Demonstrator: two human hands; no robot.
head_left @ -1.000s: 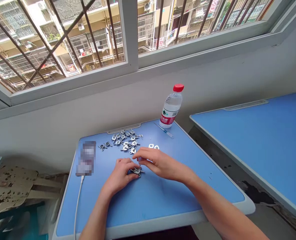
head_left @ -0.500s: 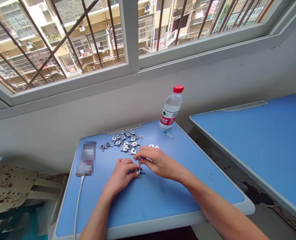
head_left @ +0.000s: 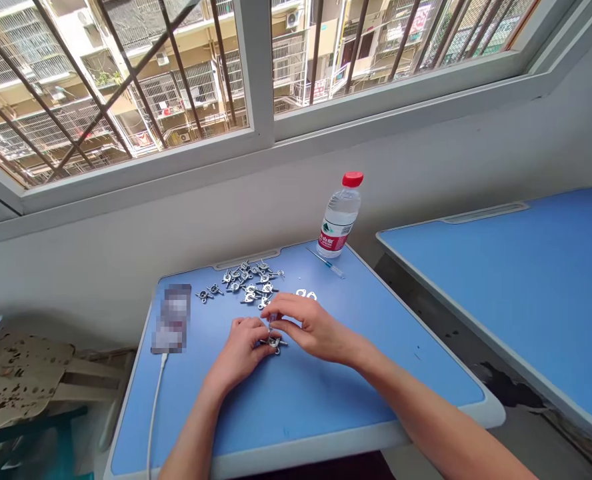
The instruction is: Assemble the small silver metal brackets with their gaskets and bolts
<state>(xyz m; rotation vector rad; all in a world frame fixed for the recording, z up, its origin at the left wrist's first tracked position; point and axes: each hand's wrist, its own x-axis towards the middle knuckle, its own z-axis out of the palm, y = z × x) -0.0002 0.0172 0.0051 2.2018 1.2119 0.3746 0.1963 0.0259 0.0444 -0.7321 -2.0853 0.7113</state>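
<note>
My left hand is shut on a small cast metal fitting with several short arms, resting on the blue desktop. My right hand comes in from the right, its fingertips pinching a thin small piece just above the fitting. The fingers hide most of that piece, so its kind is hard to tell. A heap of similar metal fittings lies just beyond my hands. Two small metal rings sit beyond my right fingers.
A water bottle with a red cap and a thin pen-like tool stand at the desk's far corner. A blurred phone with a white cable lies to the left. Another blue desk stands to the right, below barred windows.
The view has shifted slightly. My right fingers have moved a little left over the fitting, and both hands remain on it.
</note>
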